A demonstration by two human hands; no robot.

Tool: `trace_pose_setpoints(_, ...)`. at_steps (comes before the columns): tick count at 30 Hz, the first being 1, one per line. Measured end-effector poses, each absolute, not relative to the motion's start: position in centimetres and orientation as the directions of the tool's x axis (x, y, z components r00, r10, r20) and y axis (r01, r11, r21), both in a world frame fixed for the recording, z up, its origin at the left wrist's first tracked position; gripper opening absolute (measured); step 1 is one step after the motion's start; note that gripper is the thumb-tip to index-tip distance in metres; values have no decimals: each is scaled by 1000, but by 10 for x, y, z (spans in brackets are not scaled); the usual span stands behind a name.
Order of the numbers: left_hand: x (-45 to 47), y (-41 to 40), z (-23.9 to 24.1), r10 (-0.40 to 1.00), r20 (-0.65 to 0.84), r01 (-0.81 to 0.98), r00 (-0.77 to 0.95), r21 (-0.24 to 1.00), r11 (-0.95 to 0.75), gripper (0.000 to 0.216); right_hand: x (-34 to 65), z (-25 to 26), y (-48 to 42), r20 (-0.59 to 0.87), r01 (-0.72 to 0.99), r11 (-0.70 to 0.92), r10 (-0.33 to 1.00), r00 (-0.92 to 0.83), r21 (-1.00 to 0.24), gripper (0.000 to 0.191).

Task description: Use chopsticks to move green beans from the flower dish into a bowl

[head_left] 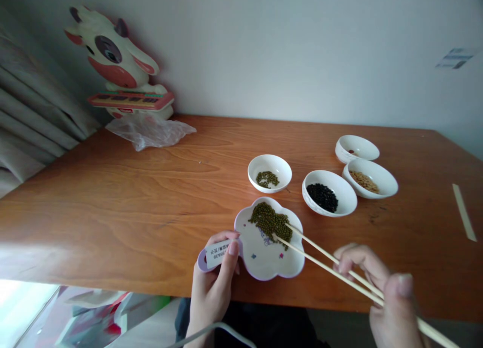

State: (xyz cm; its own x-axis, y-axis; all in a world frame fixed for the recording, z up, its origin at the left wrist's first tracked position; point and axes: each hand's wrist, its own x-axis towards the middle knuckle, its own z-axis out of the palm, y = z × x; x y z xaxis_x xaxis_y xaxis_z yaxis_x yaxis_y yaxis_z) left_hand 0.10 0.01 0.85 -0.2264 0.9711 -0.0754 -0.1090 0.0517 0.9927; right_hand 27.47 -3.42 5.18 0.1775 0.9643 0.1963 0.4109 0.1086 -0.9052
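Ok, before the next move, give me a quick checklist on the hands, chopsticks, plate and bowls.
1. Left hand secure on the handle of the plate: ok, thumb on the label.
2. Both chopsticks in the right hand: ok.
3. Chopsticks at the pile of green beans on the plate: ok, ends at the pile's near edge, spread apart.
4. A single bean pinched between them: cannot tell, too small to see.
5. Small green-bean bowl upright: ok, just beyond the plate, some beans inside.
6. Black-bean bowl upright: ok, beyond the plate to its right.
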Motion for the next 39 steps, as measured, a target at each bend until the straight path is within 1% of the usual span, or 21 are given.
trace_pose_setpoints(4,1,0,7,972,-83,-131,-219,990,55,29,268,36,-27,187,326,124,968,169,-937,69)
trace_pose_setpoints(10,0,-1,5,975,-84,-154,-204,987,52,28,255,21,-10,247,201,213,955,162,-956,56)
trace_pose_setpoints(13,-1,-2,5,978,-81,-162,-194,986,50,26,246,17,-3,279,151,255,945,169,-955,52)
trace_pose_setpoints(18,-1,-1,6,974,-91,-196,-205,979,50,27,234,8,-1,286,79,275,933,218,-958,50)
trace_pose_setpoints(23,-1,-1,6,975,-87,-185,-203,982,49,26,231,2,-2,230,40,228,931,284,-973,48)
trace_pose_setpoints(28,0,-2,6,975,-80,-172,-209,984,44,26,228,6,5,132,-76,171,923,362,-982,54)
trace_pose_setpoints(33,0,-2,8,972,-115,-201,-207,977,73,37,225,14,11,55,-208,150,913,403,-967,51)
trace_pose_setpoints(39,0,-2,10,971,-135,-180,-199,979,99,57,233,18,14,3,-315,154,903,430,-937,44)
